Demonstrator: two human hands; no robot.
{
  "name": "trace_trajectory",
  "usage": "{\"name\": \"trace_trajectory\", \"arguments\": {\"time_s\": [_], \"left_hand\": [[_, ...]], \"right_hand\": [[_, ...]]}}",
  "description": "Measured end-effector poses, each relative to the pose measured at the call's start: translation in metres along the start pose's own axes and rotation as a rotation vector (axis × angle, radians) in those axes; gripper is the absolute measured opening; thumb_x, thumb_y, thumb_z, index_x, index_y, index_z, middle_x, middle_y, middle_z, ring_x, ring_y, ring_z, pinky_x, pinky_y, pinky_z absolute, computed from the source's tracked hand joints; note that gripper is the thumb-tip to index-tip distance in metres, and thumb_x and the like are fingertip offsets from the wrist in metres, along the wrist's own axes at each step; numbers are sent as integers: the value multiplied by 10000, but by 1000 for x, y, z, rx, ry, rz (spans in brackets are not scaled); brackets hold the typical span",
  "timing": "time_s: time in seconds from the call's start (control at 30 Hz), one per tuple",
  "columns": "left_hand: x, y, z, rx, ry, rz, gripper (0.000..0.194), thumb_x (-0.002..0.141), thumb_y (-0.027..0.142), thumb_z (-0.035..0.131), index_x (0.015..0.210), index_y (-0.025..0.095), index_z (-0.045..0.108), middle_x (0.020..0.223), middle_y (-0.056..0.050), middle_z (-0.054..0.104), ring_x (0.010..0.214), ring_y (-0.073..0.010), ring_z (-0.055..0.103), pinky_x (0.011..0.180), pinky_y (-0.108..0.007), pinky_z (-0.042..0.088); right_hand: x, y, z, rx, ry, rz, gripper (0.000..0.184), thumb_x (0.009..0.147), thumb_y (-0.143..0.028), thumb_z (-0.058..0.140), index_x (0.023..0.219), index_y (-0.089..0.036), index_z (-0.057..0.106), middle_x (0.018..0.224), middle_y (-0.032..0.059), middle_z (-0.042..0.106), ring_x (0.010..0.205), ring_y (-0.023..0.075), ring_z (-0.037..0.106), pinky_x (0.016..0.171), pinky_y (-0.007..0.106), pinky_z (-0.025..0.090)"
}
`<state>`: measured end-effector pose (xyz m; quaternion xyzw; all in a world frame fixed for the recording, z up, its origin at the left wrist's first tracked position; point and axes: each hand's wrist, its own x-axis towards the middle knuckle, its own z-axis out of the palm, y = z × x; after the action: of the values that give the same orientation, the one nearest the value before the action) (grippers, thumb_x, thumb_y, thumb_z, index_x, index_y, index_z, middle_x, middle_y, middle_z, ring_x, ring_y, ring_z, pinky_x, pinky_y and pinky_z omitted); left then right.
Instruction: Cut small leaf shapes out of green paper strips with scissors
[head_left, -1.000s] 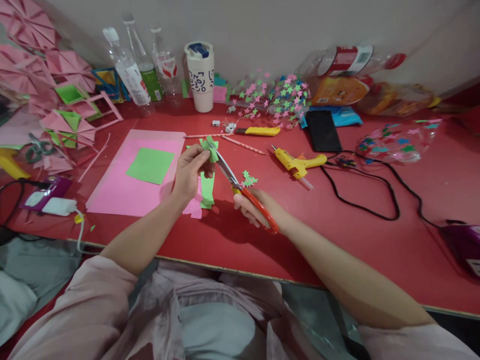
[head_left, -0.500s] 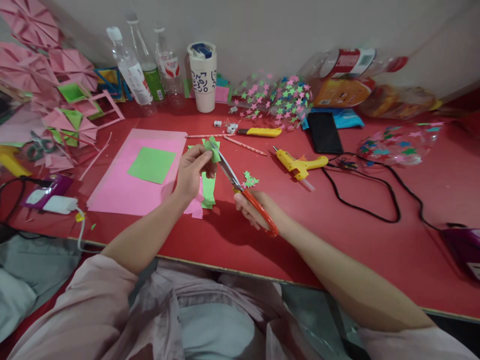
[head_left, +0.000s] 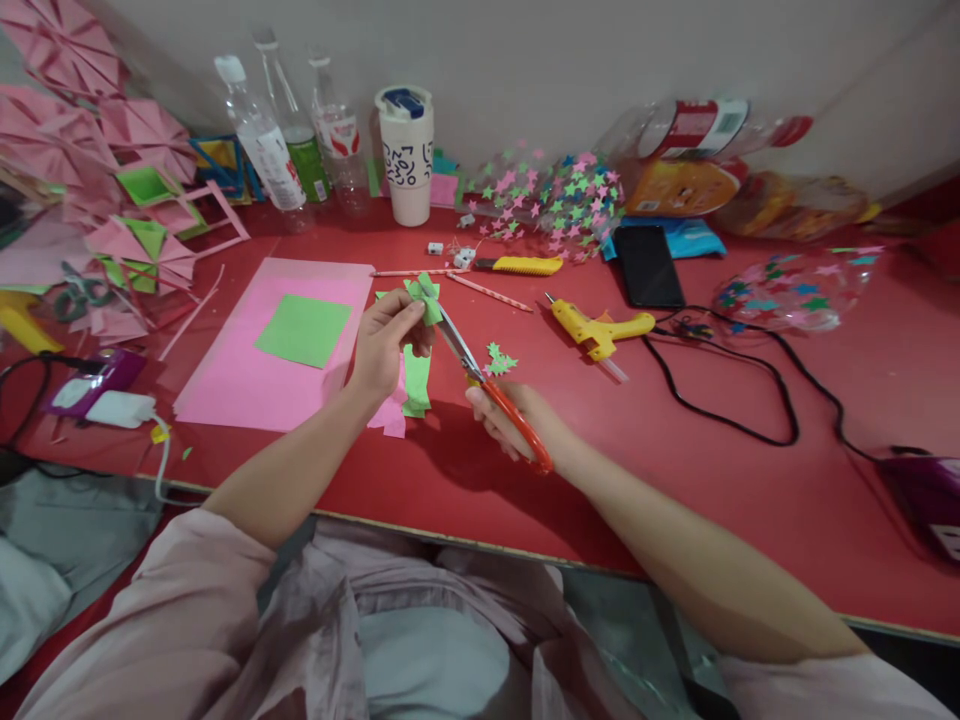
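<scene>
I see a person at a red table (head_left: 720, 490), cutting with both hands. The left hand (head_left: 388, 340) pinches a small bit of green paper (head_left: 427, 300) between thumb and fingers, up above the table. The right hand (head_left: 516, 420) has its fingers curled round the red handles of the scissors (head_left: 466, 358), and the blades point up to the green paper. Small green stars (head_left: 500, 360) lie just beside the scissors, and a yellow glue gun (head_left: 600, 328) lies off to the right.

At the back stands a white cup (head_left: 409, 175) with big dark letters—too wobbly for me to read. Left of it, one bottle (head_left: 274, 165) has a white label with red marks, the next (head_left: 306, 170) a green label, and the third (head_left: 346, 165) a red mark. A bottle on its side (head_left: 705, 128) wears a red and white label—its words are too small to read.
</scene>
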<state>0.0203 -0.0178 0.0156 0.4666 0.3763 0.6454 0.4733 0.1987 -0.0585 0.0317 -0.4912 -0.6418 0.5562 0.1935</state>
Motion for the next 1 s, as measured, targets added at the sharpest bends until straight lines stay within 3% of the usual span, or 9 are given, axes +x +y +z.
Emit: {"name": "trace_trajectory", "arguments": {"time_s": [0.3, 0.57, 0.73, 0.83, 1.0], "left_hand": [[0, 2, 0, 0, 8, -26, 220, 784, 296, 564, 622, 188, 461, 462, 54, 542, 369, -41, 481, 379, -166, 363], [5, 6, 0, -33, 139, -118, 225, 794, 375, 546, 688, 195, 464, 520, 56, 559, 393, -38, 492, 382, -167, 360], [5, 7, 2, -70, -1, -220, 260, 782, 422, 567, 721, 183, 487, 565, 37, 595, 416, -48, 531, 396, -177, 380], [3, 6, 3, -82, -33, -201, 201, 759, 352, 612, 728, 180, 512, 551, 45, 593, 389, -43, 512, 377, -175, 365], [6, 3, -1, -75, 69, -124, 161, 789, 322, 573, 709, 190, 530, 552, 48, 586, 410, -39, 514, 397, -174, 380]], "right_hand": [[3, 2, -1, -56, 32, 12, 433, 788, -588, 493, 611, -208, 386, 382, -93, 326, 272, 59, 334, 313, 206, 290], [1, 0, -3, -58, 90, 17, 461, 713, -628, 551, 608, -212, 382, 381, -92, 354, 263, 65, 345, 314, 210, 304], [2, 0, -2, -54, 116, 10, 478, 708, -651, 539, 608, -216, 370, 392, -90, 348, 281, 66, 336, 328, 219, 300], [3, 1, -4, -58, 113, -3, 480, 708, -648, 547, 606, -216, 364, 408, -84, 350, 307, 68, 343, 350, 225, 301], [4, 4, -7, -122, 118, 5, 492, 709, -662, 542, 605, -217, 359, 431, -70, 345, 355, 81, 353, 380, 239, 280]]}}
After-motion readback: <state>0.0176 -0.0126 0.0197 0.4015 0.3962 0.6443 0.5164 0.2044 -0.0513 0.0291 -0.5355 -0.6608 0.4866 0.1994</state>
